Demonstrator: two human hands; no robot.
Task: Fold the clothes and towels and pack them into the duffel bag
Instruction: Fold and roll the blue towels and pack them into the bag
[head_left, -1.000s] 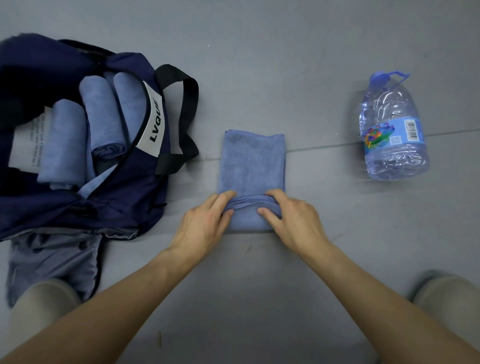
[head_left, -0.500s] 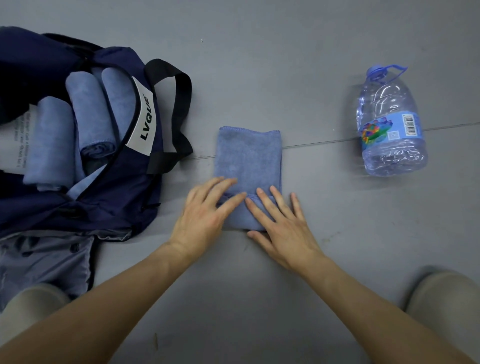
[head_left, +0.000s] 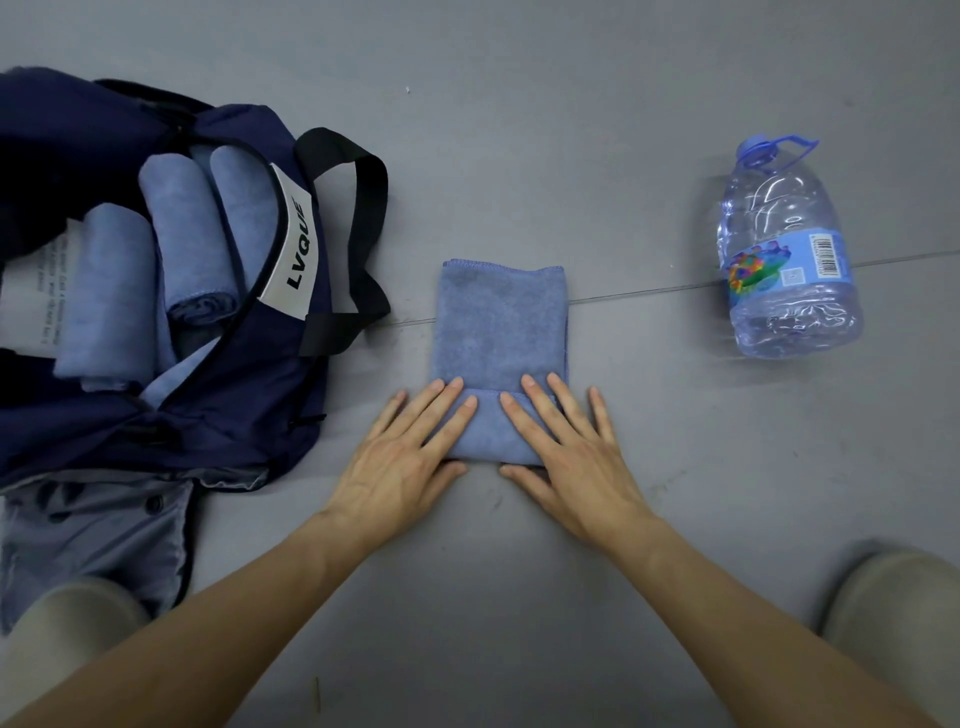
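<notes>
Blue towel (head_left: 498, 332) is lying on the grey floor (head_left: 623, 130) beside the open bag (head_left: 249, 415). Both hands, left (head_left: 400, 462) and right (head_left: 576, 457), are pressing flat on its rolled near end, fingers straight.

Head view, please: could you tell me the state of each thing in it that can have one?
Loose towel: folded, near end rolled over, pressed by both hands.
Left hand: open, fingers straight on the roll.
Right hand: open, fingers straight on the roll.
Duffel bag: unzipped, mouth open.
Rolled towels: three, packed inside the bag.
Garment: unfolded, against the bag.
Water bottle: capped, untouched.
</notes>
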